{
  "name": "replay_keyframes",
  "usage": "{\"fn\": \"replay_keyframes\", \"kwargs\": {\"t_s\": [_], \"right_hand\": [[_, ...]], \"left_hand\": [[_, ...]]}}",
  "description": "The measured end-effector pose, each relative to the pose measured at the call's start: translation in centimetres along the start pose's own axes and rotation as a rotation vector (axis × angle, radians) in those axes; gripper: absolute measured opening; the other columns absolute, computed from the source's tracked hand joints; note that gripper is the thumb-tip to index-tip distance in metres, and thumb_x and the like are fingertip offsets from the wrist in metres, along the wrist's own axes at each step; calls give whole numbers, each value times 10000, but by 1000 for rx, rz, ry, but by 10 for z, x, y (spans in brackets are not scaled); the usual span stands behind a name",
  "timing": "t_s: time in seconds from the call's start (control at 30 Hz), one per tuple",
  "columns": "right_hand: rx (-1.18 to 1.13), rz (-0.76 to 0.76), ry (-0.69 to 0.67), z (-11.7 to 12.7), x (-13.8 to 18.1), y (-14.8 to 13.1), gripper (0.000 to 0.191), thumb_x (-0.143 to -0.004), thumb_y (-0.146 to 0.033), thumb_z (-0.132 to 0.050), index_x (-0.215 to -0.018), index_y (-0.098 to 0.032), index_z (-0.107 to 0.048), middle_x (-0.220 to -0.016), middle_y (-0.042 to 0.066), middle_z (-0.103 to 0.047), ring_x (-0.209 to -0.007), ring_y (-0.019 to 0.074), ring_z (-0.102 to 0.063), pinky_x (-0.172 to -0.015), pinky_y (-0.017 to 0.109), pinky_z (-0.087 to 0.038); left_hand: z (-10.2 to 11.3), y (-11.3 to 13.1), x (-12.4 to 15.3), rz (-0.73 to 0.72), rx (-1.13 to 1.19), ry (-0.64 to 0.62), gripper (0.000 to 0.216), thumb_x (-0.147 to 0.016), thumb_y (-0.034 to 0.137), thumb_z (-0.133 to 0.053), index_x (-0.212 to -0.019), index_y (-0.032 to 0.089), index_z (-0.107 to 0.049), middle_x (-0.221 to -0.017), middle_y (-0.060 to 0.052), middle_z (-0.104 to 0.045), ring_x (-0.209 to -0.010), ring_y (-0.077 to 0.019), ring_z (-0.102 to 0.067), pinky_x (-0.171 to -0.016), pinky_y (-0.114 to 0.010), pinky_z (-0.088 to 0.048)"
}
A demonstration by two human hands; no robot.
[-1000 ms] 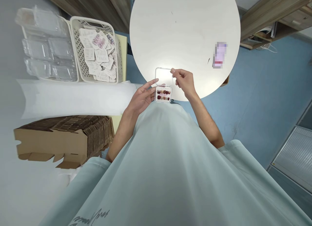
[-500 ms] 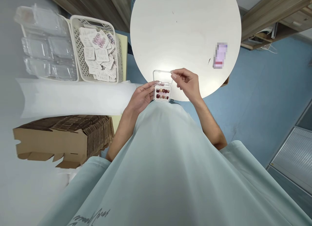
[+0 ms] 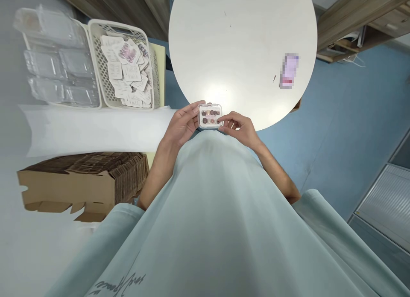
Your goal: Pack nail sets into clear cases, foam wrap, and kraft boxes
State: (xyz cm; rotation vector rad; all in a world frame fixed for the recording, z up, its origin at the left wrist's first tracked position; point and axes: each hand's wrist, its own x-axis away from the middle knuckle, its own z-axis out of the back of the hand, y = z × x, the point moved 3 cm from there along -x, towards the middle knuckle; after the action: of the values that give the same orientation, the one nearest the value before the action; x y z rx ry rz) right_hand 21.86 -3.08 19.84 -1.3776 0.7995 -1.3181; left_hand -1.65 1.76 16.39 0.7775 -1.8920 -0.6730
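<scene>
A small clear plastic case is held over the near edge of the round table, its lid down. Through the lid show two rows of press-on nails in dark red, brown and pale tones on a white card. My left hand grips the case by its left side, fingers along the edge and partly behind it. On the lower right corner of the lid, my right hand pinches the case with thumb and fingertips.
The white round table bears a blurred purple item at right. To the left stand a white basket of printed cards, a bin of clear plastic boxes, a white sheet stack and folded cardboard boxes.
The case's clear lid, raised before, has swung down over the nails. My right hand has come down with it to the lower right corner; my left hand keeps its grip.
</scene>
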Motion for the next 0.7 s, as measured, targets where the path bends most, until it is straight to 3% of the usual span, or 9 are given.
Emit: {"fn": "replay_keyframes", "kwargs": {"t_s": [0.17,0.3,0.47,0.7], "right_hand": [[-13,-38,27,1,-1,-1,553,-897,-777,-903,-1138,-284,-837,-976,6,-719,-783,148,-613,-709,304,-559],[-51,-122,128,7,-3,1,631,-826,-820,-935,-1056,-249,-795,-879,-8,-720,-714,131,-606,-649,279,-534],[-120,-302,9,3,-3,3,667,-840,-864,-887,-977,-215,-816,-829,21,-761,-663,140,-659,-534,257,-476],[-199,-318,2,-5,-6,-1,661,-784,-846,-939,-910,-212,-803,-794,18,-775,-621,132,-658,-482,248,-439]], "left_hand": [[0,5,-1,-13,-18,-2,516,-992,508,-908,-1386,191,-801,-1501,-172,-805,-1483,-385,-730,-1219,-540,-644],[0,6,-1,-25,-41,-13,507,-1014,509,-887,-1414,209,-799,-1528,-155,-795,-1496,-387,-721,-1219,-548,-646],[-1,3,-1,-38,-48,-21,522,-1014,529,-883,-1425,219,-799,-1520,-149,-800,-1493,-397,-722,-1215,-570,-647],[-1,4,2,-83,-117,-40,647,-1037,615,-827,-1565,257,-720,-1577,-159,-755,-1512,-400,-701,-1209,-580,-637]]}}
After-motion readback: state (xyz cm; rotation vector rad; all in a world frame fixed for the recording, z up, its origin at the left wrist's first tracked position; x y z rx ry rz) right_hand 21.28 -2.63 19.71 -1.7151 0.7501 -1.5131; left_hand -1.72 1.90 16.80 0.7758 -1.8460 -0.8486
